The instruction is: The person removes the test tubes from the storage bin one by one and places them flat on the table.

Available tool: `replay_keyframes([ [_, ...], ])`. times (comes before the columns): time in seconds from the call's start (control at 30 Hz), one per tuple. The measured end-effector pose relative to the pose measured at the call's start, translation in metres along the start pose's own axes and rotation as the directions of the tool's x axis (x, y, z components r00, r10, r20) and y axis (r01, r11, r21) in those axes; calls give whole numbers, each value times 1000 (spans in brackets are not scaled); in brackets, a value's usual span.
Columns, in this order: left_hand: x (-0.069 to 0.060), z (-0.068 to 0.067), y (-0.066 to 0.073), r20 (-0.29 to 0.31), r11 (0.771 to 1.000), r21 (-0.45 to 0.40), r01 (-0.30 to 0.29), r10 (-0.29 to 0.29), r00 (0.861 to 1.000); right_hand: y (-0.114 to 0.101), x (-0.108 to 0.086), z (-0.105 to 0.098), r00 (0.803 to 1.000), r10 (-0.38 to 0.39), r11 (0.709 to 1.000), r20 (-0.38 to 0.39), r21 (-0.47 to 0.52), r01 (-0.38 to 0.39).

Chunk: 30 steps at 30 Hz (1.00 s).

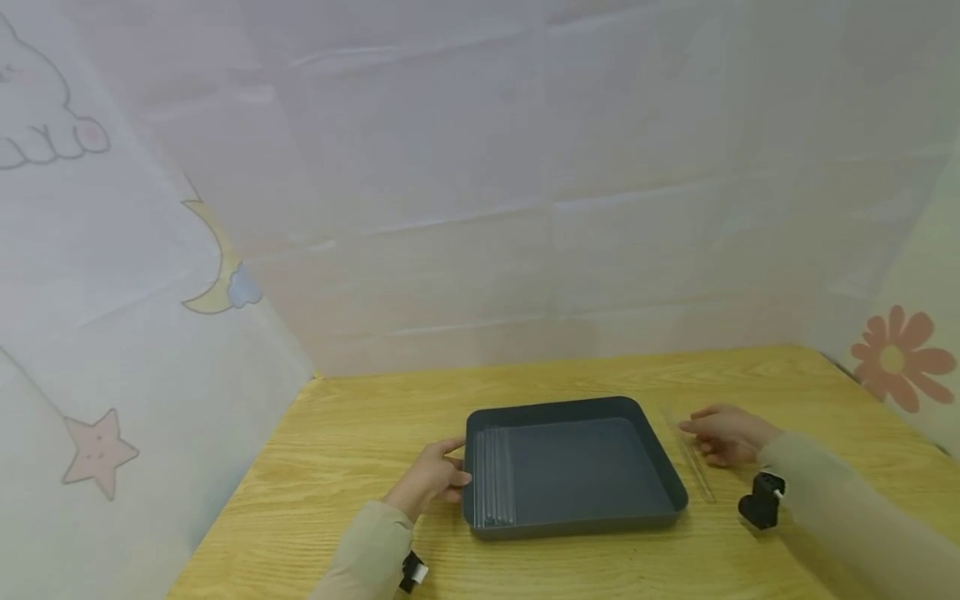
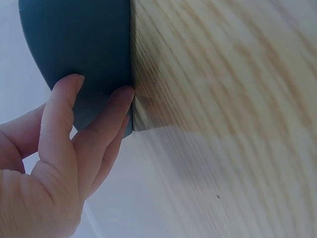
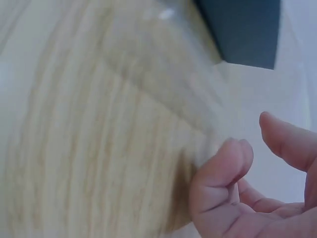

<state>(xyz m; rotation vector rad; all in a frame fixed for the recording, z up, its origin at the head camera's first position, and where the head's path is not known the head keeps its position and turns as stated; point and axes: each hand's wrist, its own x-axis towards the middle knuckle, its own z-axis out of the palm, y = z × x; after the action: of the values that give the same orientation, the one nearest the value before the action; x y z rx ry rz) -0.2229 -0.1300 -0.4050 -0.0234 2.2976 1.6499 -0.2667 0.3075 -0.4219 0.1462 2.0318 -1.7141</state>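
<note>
A dark grey rectangular tray [image 1: 577, 467] stands on the table. Several clear tubes [image 1: 495, 479] with rounded ends, which look like test tubes, lie side by side along its left inner wall. My left hand [image 1: 433, 477] touches the tray's left side; in the left wrist view its fingertips [image 2: 74, 82] rest against the outer wall. To the right of the tray, a clear tube [image 1: 699, 475] lies beside my right hand [image 1: 726, 435]. In the right wrist view this tube [image 3: 158, 84] is blurred. My right thumb and index finger stand apart; whether the fingertips touch the tube is unclear.
The yellow wood-grain table [image 1: 360, 433] reaches back to a pale cloth wall [image 1: 450, 208]. Patterned cloth also hangs at left and right, with a red flower [image 1: 892, 358] on the right. A black wrist camera [image 1: 761, 500] sits under the right sleeve.
</note>
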Motion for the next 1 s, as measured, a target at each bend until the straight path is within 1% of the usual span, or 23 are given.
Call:
replay_keyframes([
  [0.1, -1, -1, 1, -6, 1000, 10, 7, -7, 1000, -4, -3, -2, 999, -9, 1000, 42, 20, 8],
  [0.2, -1, -2, 3, -11, 1000, 17, 16, -15, 1000, -11, -6, -1, 996, -43, 999, 74, 8, 42],
  [0.33, -1, -2, 1, -15, 1000, 17, 25, -25, 1000, -22, -11, 2, 992, -85, 996, 92, 5, 85],
  [0.5, -2, -2, 0, -20, 1000, 12, 28, -27, 999, -35, -16, 10, 985, -120, 992, 125, 51, 114],
  [0.7, -2, -2, 0, -25, 999, 10, 32, -32, 999, -45, -17, 24, 985, -123, 989, 124, 104, 110],
  [1.0, 0, 1, 0, -26, 999, 7, 31, -31, 999, -48, -11, 50, 986, -111, 990, 122, 97, 100],
])
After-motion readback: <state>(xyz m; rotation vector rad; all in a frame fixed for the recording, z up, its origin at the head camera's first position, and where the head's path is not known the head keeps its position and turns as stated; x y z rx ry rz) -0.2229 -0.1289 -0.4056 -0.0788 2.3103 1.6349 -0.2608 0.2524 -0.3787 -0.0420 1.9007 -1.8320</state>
